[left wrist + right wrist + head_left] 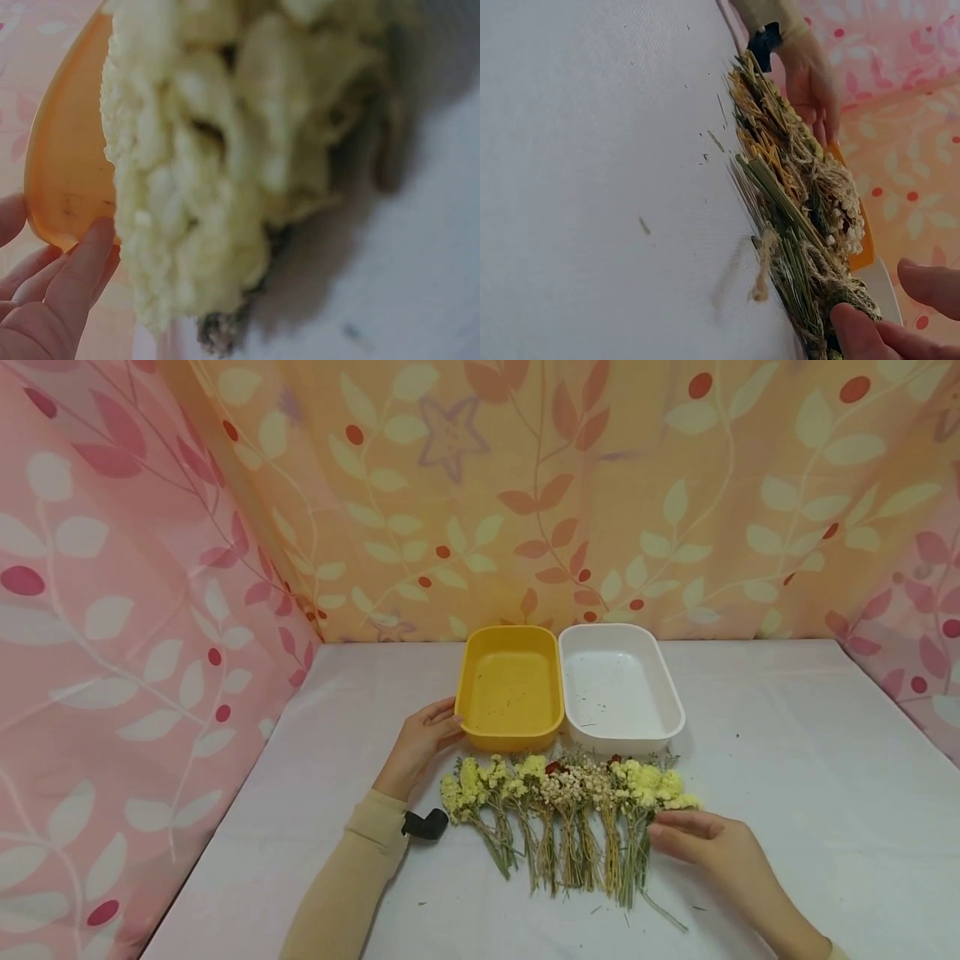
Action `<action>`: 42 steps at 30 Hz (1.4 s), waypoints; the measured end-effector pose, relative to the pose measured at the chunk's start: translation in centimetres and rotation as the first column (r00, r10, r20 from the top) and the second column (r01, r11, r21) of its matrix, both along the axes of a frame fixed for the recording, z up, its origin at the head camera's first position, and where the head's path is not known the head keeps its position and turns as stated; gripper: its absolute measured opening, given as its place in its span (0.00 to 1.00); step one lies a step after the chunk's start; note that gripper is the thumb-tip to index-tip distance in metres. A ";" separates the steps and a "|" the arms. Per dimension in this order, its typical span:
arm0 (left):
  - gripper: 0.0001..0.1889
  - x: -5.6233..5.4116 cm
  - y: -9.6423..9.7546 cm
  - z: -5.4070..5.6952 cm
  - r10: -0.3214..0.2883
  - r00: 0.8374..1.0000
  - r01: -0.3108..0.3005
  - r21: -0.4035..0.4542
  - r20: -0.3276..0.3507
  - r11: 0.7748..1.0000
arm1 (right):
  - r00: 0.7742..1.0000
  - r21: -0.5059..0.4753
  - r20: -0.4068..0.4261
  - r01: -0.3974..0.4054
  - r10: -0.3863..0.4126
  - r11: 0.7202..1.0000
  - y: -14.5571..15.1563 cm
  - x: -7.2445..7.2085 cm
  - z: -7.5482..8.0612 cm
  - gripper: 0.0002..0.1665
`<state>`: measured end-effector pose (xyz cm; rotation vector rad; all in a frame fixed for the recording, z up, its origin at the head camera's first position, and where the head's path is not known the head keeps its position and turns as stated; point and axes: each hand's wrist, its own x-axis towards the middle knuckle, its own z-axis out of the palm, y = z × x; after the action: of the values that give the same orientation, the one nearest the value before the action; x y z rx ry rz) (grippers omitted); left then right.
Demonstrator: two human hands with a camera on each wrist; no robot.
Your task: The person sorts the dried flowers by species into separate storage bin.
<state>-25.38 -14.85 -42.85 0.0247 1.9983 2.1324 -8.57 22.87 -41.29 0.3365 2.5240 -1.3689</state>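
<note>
the dried flowers [572,787] are pale yellow, cream and dark red.

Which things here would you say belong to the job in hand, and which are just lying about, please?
Probably in the job:
dried flower bunches, by the right hand
yellow tray, touched by the left hand
white tray, beside it

Probably incidental:
dry scraps on the white table
patterned cloth behind
</note>
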 end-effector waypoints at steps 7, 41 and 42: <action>0.27 -0.1 0.1 -0.1 -0.002 1.000 0.002 -0.001 -0.001 1.000 | 1.000 -0.110 0.020 0.018 -0.016 0.994 -0.3 -0.2 -0.4 0.34; 0.26 0.0 0.0 -0.2 0.010 1.000 -0.010 0.007 0.003 1.000 | 0.999 -0.237 0.036 -0.001 0.010 0.972 -1.8 -1.7 -1.4 0.31; 0.26 0.0 0.1 -0.2 0.010 1.000 -0.010 0.006 0.003 1.000 | 0.999 -0.241 0.037 0.001 0.008 0.971 -1.8 -1.8 -1.4 0.30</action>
<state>-25.40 -14.78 -43.05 0.0126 1.9939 2.1436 -10.33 21.07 -42.73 0.3059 2.2929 -1.6294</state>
